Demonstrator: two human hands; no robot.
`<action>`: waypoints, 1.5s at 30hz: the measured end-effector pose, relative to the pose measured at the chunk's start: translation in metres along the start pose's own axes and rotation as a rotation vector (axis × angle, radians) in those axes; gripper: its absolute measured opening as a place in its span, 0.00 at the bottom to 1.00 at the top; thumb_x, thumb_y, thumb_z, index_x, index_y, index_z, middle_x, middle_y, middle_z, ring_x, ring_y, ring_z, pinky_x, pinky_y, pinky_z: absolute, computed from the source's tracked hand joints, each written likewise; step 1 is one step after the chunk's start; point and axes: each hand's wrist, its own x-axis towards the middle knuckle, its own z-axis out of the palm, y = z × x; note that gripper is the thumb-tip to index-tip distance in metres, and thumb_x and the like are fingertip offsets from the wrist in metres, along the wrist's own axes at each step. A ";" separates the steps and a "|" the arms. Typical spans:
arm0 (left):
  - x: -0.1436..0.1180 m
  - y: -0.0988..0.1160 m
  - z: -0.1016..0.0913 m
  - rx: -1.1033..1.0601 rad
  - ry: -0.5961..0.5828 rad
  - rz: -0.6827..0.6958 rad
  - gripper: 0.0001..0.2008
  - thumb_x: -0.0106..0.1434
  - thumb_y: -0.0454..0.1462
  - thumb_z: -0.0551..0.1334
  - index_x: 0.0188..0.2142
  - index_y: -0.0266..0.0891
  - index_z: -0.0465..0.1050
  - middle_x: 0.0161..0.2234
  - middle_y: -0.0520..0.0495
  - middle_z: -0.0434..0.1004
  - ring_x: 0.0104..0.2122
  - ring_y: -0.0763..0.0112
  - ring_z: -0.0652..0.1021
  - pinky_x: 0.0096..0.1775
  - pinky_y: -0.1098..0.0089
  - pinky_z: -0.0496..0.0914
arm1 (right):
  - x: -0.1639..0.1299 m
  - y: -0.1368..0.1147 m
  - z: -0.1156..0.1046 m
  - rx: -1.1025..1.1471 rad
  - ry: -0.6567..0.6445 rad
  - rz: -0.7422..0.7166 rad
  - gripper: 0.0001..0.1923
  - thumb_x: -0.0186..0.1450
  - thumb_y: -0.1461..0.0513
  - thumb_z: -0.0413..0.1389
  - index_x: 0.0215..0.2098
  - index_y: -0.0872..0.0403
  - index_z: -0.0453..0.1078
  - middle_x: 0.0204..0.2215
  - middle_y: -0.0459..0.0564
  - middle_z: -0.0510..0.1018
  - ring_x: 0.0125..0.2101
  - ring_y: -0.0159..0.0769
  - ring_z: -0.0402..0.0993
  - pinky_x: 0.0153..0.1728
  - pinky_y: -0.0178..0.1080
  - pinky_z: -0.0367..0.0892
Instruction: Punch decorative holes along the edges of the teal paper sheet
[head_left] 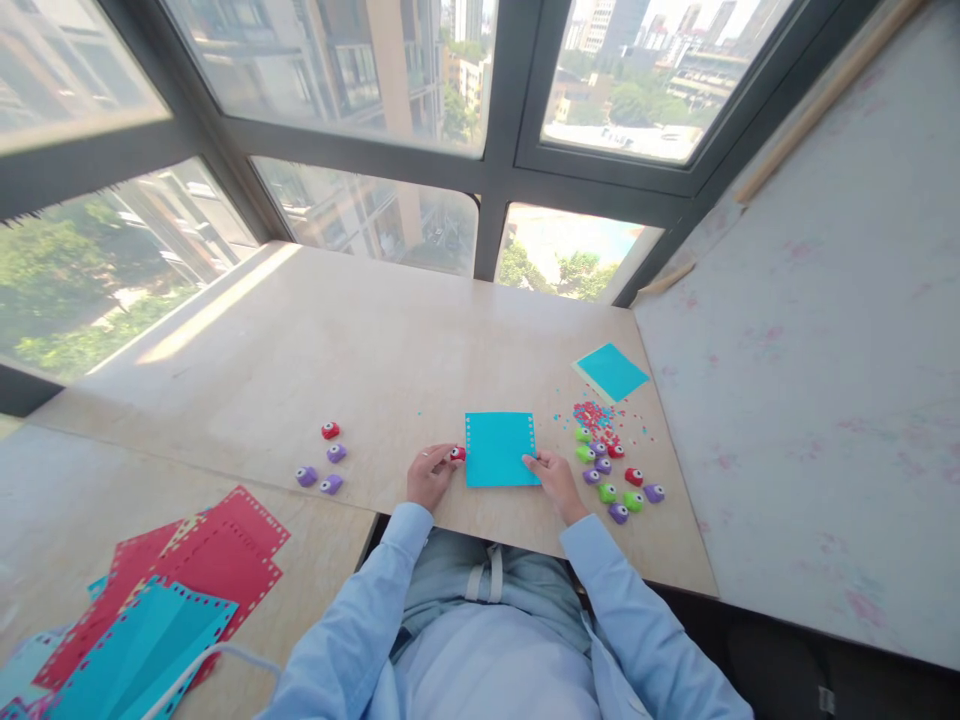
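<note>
A blue sheet of paper (pixel 498 450) lies before me, with punched holes down its right edge and at the upper part of its left edge. My left hand (pixel 430 477) is closed around a small red craft punch (pixel 457 454), which sits at the sheet's left edge. Whether the paper is inside the punch's slot I cannot tell. With thumb on top, my right hand (pixel 556 480) pinches the sheet near its lower right corner. The fingers beneath the paper are hidden.
Several purple, green and red punches (pixel 607 493) lie at the right, below scattered red and blue paper bits (pixel 595 416). Blue squares (pixel 611 372) lie behind them. Further punches (pixel 331 484) stand left. Punched red sheets (pixel 240 550) and blue sheets (pixel 150 640) overlap at lower left, near a white cable (pixel 225 648).
</note>
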 end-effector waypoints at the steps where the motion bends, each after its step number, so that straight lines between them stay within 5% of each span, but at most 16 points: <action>1: 0.000 0.000 0.000 0.001 -0.005 -0.003 0.10 0.59 0.38 0.63 0.40 0.44 0.78 0.38 0.47 0.80 0.33 0.68 0.78 0.36 0.66 0.74 | 0.000 0.000 0.000 -0.009 0.006 0.000 0.27 0.52 0.43 0.61 0.33 0.58 0.76 0.25 0.49 0.76 0.27 0.35 0.66 0.29 0.37 0.61; 14: 0.002 0.000 0.001 0.148 -0.003 0.069 0.10 0.59 0.40 0.63 0.40 0.45 0.78 0.38 0.47 0.81 0.37 0.65 0.78 0.41 0.63 0.74 | 0.000 -0.003 0.001 -0.003 0.023 -0.014 0.25 0.52 0.42 0.60 0.26 0.57 0.72 0.19 0.44 0.70 0.23 0.31 0.60 0.25 0.35 0.56; 28: 0.001 0.002 0.000 0.233 -0.073 0.120 0.12 0.60 0.40 0.63 0.44 0.45 0.77 0.41 0.46 0.80 0.40 0.64 0.77 0.42 0.63 0.73 | -0.002 -0.001 0.000 -0.020 0.014 -0.024 0.23 0.55 0.45 0.58 0.30 0.58 0.72 0.21 0.44 0.70 0.23 0.30 0.58 0.26 0.34 0.55; 45: -0.008 0.006 -0.002 0.301 -0.095 0.161 0.12 0.60 0.40 0.63 0.44 0.47 0.77 0.41 0.47 0.79 0.40 0.62 0.76 0.44 0.60 0.71 | -0.007 0.001 0.008 -0.270 0.151 -0.126 0.21 0.59 0.46 0.52 0.21 0.54 0.63 0.17 0.40 0.57 0.21 0.29 0.50 0.23 0.34 0.48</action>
